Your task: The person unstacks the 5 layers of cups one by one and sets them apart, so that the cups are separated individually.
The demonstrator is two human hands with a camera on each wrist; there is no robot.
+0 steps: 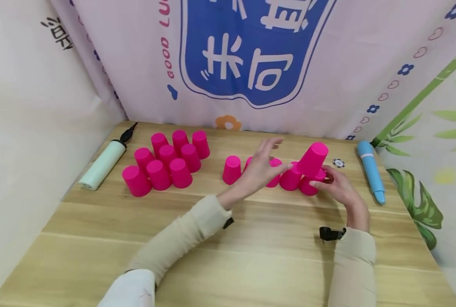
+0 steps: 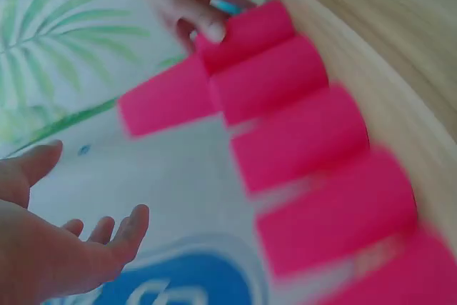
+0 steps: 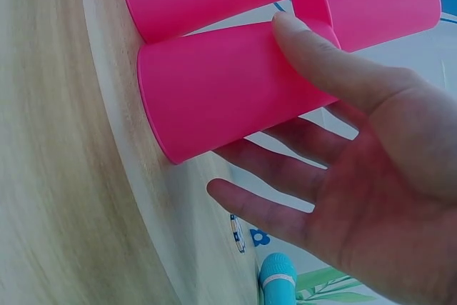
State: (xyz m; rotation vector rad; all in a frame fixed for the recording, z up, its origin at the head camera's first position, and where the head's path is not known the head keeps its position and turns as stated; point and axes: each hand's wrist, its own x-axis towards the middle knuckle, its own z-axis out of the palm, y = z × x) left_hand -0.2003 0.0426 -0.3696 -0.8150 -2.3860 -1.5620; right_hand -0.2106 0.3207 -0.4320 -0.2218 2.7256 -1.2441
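Pink cups stand upside down in a row, with a cup [image 1: 232,169] at its left end. One upper cup [image 1: 313,158] sits across the two rightmost cups and leans a little in the head view. My right hand [image 1: 339,185] holds the rightmost bottom cup [image 3: 228,94], thumb on its near side and fingers behind it. Over the middle of the row my left hand [image 1: 256,168] is spread and holds nothing, hiding part of the cups behind it. In the left wrist view its fingers are apart from the cups.
Several more upside-down pink cups [image 1: 160,175] stand grouped on the left of the wooden table [image 1: 251,264]. A pale green hand pump [image 1: 104,164] lies at the left edge. At the right lie a blue pen-shaped object [image 1: 371,170] and a small round chip [image 1: 339,163].
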